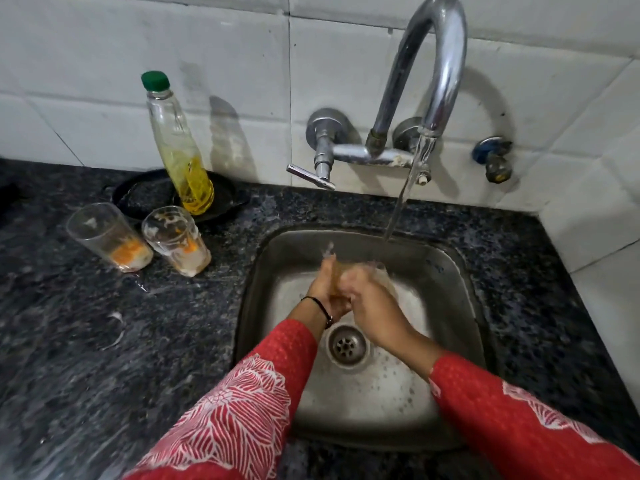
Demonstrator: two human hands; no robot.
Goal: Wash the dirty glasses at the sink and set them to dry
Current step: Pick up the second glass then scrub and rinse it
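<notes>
Both of my hands are together low in the steel sink (pixel 462 271), blurred by motion. My left hand (pixel 323 292) and my right hand (pixel 375 308) wrap a clear glass (pixel 379 271) that lies tilted between them, partly hidden by fingers. Water streams from the curved tap (pixel 446 64) and falls into the basin just behind the hands. Two dirty glasses with orange residue stand on the counter to the left: one (pixel 110 237) farther left, one (pixel 176 242) nearer the sink.
A green-capped bottle of yellow dish liquid (pixel 180 150) stands in a black dish (pixel 145 195) against the tiled wall. Foam covers the sink floor around the drain (pixel 348 345). Dark speckled granite counter (pixel 86 341) stretches left, wet in places. A small valve (pixel 493 159) sits right of the tap.
</notes>
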